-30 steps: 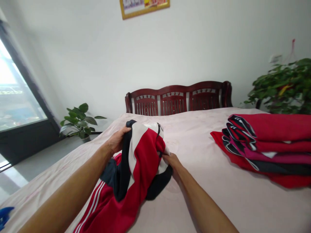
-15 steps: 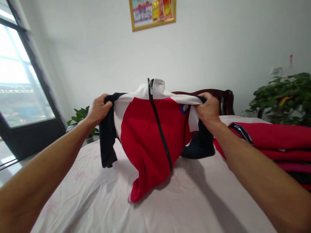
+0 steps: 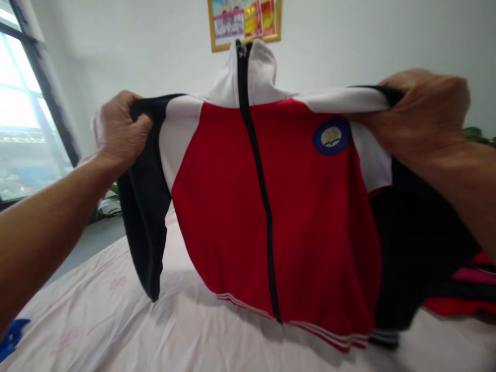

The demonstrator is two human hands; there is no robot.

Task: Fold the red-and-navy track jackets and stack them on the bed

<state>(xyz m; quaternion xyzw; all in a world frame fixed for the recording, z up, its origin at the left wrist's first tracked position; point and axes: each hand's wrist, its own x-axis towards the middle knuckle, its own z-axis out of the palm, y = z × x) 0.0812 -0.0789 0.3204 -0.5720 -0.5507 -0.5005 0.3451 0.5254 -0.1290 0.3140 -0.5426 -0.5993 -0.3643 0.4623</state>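
A red, white and navy zip-up track jacket point(image 3: 217, 196) hangs spread open to my view, its front facing me. A black zipper runs down its middle, and a round blue badge point(image 3: 331, 136) sits on the chest. My left hand point(image 3: 118, 126) grips the navy top of one sleeve at the shoulder. My right hand point(image 3: 422, 116) pinches the opposite shoulder, with the navy sleeve hanging below it. The striped hem hangs low over the pale pink bedsheet point(image 3: 96, 289), and the jacket hides the headboard.
A folded stack of red and magenta clothes point(image 3: 465, 292) lies at the right of the bed, mostly behind the jacket. A blue object point(image 3: 11, 336) lies at the bed's left edge. A bright window point(image 3: 27, 113) is at the left, with a potted plant point(image 3: 106, 204) below it.
The jacket, bunched on the bed a second ago, has been lifted and spread by its shoulders. It now hangs higher and closer to me, and my hands have moved up and apart.
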